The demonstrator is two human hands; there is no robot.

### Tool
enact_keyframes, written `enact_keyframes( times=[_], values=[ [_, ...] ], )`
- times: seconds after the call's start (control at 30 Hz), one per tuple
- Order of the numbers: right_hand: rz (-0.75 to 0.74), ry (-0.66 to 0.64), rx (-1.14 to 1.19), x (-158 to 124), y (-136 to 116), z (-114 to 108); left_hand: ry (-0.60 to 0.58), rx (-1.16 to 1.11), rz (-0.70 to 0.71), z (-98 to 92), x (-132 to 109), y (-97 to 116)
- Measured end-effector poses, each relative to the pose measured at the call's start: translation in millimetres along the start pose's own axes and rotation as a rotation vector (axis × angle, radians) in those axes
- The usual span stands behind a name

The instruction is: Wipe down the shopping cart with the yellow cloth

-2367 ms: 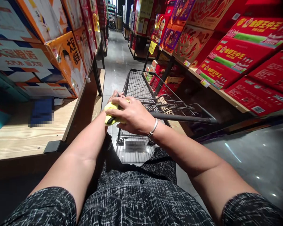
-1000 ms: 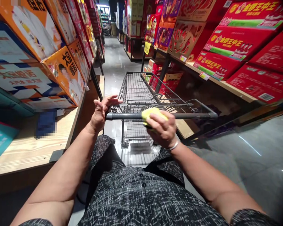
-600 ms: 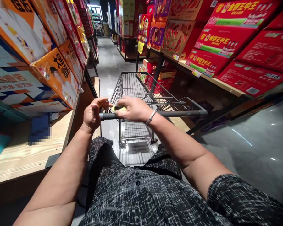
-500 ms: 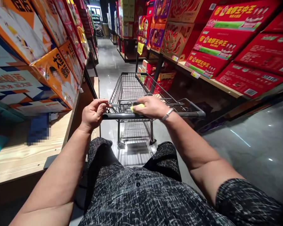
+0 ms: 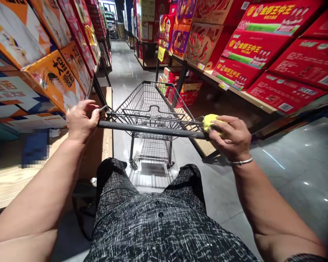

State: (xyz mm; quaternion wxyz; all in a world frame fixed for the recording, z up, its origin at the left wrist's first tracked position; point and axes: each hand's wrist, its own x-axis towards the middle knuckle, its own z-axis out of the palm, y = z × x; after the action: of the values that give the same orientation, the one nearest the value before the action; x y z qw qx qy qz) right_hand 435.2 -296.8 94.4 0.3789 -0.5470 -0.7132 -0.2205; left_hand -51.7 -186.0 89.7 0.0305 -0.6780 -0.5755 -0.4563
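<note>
Both ends of the cart handle (image 5: 150, 129) are attended; at its right end, your right hand (image 5: 231, 136) has fingers clamped on a yellow wad (image 5: 212, 122); at its left, your left hand (image 5: 82, 120) has fingers curled around the cart frame (image 5: 111, 113).

Single head-worn view, facing forward and down, close

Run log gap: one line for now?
left grip: at left corner of cart | right grip: holding yellow cloth at right end of handle
</note>
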Motion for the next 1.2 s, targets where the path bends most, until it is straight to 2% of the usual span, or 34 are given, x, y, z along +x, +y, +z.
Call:
enact_keyframes(
  times=[0.07,0.13,0.23,0.3,0.33,0.47,0.57,0.67,0.73,0.8,0.87,0.97,1.03,1.1,1.2],
  values=[
    [0.013,0.083,0.042,-7,-19,10,0.05,0.168,0.007,1.4,1,4],
    [-0.021,0.13,0.091,-11,-40,17,0.022,0.197,0.036,9.5,-5,17],
    [-0.123,0.106,0.194,-11,-69,20,-0.141,0.107,0.185,30.8,-25,51],
    [-0.16,0.043,0.266,-7,-84,20,-0.272,0.043,0.323,44.9,-39,79],
    [-0.167,-0.002,0.302,-4,-91,20,-0.298,0.007,0.381,50.6,-46,94],
    [-0.126,-0.157,0.486,15,-101,39,-0.401,-0.102,0.584,62.6,-65,143],
    [0.006,-0.128,0.532,32,-89,76,-0.395,-0.112,0.571,65.6,-75,162],
    [0.182,-0.067,0.512,48,-68,126,-0.35,-0.132,0.483,67.3,-79,165],
    [0.296,-0.086,0.535,53,-56,157,-0.341,-0.126,0.442,67.5,-78,161],
    [0.415,-0.082,0.566,52,-51,179,-0.354,-0.103,0.43,66.9,-76,157],
    [0.541,-0.011,0.603,45,-56,191,-0.375,-0.085,0.442,65.5,-73,153],
    [0.692,0.11,0.719,26,-78,188,-0.386,-0.077,0.46,63.3,-69,147],
    [0.709,0.145,0.766,12,-99,173,-0.381,-0.07,0.456,62.3,-68,142],
    [0.633,0.147,0.743,-2,-123,153,-0.37,-0.075,0.445,61.2,-66,137],
    [0.388,0.168,0.716,-20,-154,121,-0.387,-0.122,0.429,56.8,-61,128]
  ],
)
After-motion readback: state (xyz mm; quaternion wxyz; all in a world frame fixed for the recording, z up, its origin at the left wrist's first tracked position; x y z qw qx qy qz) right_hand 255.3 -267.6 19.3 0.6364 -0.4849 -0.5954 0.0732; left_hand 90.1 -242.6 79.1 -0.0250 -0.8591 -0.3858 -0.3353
